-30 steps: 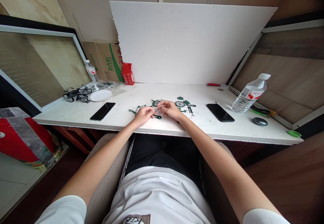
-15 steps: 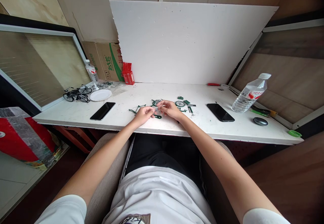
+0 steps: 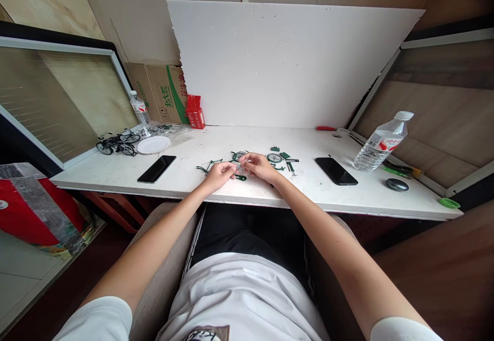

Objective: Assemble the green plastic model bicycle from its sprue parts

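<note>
My left hand (image 3: 219, 176) and my right hand (image 3: 260, 167) meet over the front of the white table, thumbs and fingertips pinched close together. Between them is a small greyish piece, too small to name, and I cannot tell which hand bears it. A green model bicycle frame (image 3: 210, 166) lies just left of my left hand. Behind the fingers is a spoked wheel (image 3: 240, 156) with green parts, partly hidden. A small green chain guard piece (image 3: 241, 178) rests below the fingertips. To the right of my right hand lie another wheel (image 3: 274, 158) and several small green parts (image 3: 284, 155).
One phone (image 3: 156, 169) lies at left, another phone (image 3: 336, 171) at right. Finished black model bicycles (image 3: 118, 144) and white plates (image 3: 153, 145) occupy the left end. A water bottle (image 3: 382, 143), a dark rounded object (image 3: 397, 184) and a green cap (image 3: 449, 203) are at right. A white board (image 3: 293, 63) stands behind.
</note>
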`<action>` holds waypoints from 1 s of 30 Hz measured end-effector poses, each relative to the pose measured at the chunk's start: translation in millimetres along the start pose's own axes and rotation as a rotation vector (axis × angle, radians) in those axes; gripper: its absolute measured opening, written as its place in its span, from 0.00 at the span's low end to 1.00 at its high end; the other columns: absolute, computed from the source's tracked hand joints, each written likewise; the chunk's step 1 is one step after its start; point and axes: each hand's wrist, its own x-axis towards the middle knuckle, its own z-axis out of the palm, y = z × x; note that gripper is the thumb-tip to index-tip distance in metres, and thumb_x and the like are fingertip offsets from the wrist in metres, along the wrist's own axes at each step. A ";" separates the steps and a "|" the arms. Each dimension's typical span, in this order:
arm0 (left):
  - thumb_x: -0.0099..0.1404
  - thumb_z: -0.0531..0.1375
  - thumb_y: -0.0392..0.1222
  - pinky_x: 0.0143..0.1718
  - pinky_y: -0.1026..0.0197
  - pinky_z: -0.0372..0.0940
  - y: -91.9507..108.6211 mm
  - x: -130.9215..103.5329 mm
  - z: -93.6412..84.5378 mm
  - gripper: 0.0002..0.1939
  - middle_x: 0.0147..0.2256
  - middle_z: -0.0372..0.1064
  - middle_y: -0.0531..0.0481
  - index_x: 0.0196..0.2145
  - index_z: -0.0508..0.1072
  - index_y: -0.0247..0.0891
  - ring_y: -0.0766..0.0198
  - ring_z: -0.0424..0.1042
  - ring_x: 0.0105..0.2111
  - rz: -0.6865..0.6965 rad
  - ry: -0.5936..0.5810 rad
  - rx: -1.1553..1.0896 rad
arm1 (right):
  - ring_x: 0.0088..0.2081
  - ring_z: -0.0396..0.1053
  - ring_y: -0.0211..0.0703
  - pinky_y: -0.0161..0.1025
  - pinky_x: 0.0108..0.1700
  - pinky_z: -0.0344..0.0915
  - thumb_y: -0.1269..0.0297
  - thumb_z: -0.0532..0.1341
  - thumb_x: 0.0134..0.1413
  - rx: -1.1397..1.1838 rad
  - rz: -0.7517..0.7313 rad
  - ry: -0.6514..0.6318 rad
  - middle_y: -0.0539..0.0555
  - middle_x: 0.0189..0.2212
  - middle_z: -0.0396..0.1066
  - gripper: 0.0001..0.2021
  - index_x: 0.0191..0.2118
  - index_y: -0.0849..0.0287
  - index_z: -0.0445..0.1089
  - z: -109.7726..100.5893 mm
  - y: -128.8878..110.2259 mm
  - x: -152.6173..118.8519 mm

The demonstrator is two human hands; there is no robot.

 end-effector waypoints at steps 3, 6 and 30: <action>0.67 0.64 0.57 0.38 0.57 0.72 -0.1 0.3 -0.1 0.20 0.38 0.81 0.40 0.39 0.79 0.34 0.59 0.78 0.32 0.004 -0.002 0.002 | 0.31 0.73 0.40 0.36 0.29 0.72 0.56 0.68 0.58 0.002 -0.003 0.006 0.56 0.40 0.78 0.14 0.46 0.58 0.78 0.1 -0.3 -0.2; 0.67 0.64 0.56 0.38 0.57 0.73 -0.1 0.6 0.0 0.19 0.38 0.81 0.41 0.39 0.79 0.34 0.59 0.78 0.32 0.007 -0.007 -0.001 | 0.33 0.74 0.41 0.36 0.30 0.73 0.57 0.68 0.58 -0.008 -0.008 0.011 0.57 0.41 0.78 0.13 0.46 0.58 0.78 -0.4 1.5 0.5; 0.66 0.65 0.55 0.38 0.57 0.73 -1.6 1.5 0.0 0.19 0.37 0.80 0.41 0.39 0.79 0.34 0.59 0.78 0.32 -0.011 0.000 -0.021 | 0.33 0.75 0.41 0.35 0.30 0.72 0.58 0.67 0.59 -0.015 -0.003 0.023 0.56 0.42 0.79 0.13 0.46 0.58 0.78 -0.8 7.4 2.2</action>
